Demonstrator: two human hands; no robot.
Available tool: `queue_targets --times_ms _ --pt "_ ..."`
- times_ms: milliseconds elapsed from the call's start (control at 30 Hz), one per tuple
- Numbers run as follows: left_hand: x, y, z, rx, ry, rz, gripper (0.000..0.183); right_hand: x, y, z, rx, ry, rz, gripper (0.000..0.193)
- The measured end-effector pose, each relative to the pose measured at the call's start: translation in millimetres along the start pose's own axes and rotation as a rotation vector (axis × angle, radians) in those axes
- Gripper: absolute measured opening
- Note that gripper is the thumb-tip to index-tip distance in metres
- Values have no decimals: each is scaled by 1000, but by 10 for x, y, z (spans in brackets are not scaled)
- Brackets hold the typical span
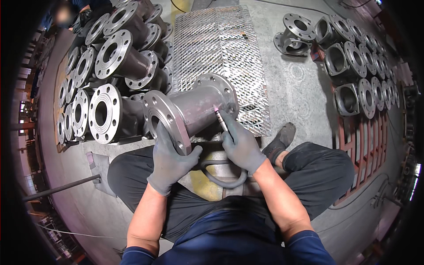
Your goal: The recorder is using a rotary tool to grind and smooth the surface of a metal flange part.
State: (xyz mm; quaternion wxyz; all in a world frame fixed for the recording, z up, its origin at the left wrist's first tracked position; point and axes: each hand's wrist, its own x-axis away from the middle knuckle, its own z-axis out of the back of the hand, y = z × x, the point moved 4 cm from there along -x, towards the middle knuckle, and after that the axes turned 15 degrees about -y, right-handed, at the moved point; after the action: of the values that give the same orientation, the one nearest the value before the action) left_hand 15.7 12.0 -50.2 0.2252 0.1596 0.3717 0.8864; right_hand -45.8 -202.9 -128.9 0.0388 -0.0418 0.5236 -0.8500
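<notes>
Currently in the left hand: the grey-gloved left hand point(170, 165) grips the near flange of a flanged pipe point(196, 108), the rim between its fingers and thumb; the fingers reach toward the bore, though I cannot tell how far inside they are.
In the right hand: the gloved right hand point(243, 148) is closed around a slim marker point(223, 122), its pinkish tip at the pipe's wall, close to the far flange.
Pipe: tilted, in front of the person's lap and over the near edge of a shiny, diamond-patterned metal sheet point(212, 48); its bore opens toward the lower left, the inside shadowed, and bolt holes ring both flanges.
Left stack: more flanged pipes point(138, 64) piled several high beside the sheet, most round bores facing the person; a brown board point(60, 147) shows along the outer edge.
Right rack: a red slatted frame point(346, 123) bearing rows of castings point(367, 84), some with round flanges and some with squarish, hollow mouths.
Between the legs: a dark, ring-shaped hose point(240, 180), lying just below the hands.
Floor: grey concrete point(296, 97), with a dark shoe point(287, 134) resting near the sheet's lower right corner.
Upper left: another person's dark clothing point(99, 9), behind the stack.
</notes>
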Motion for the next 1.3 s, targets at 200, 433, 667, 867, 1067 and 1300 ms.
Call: queue_targets --times_ms 200,433,667,867,1067,1300 --pt "8 1 -11 -1 6 16 105 15 -273 -35 -22 -110 53 68" --pt "15 -28 -27 10 7 19 105 31 -486 -112 -36 -158 104 73" --pt "28 59 -17 73 -4 140 103 60 -497 -223 -47 -92 85 75" --pt "15 15 -6 -53 7 18 110 -70 -296 44 -101 -40 -32 63" --pt "46 -10 -31 31 -13 97 104 -309 -189 311 -39 -139 60 64" --pt "60 -43 -36 -14 12 52 104 -400 -254 475 -49 -274 -26 64"
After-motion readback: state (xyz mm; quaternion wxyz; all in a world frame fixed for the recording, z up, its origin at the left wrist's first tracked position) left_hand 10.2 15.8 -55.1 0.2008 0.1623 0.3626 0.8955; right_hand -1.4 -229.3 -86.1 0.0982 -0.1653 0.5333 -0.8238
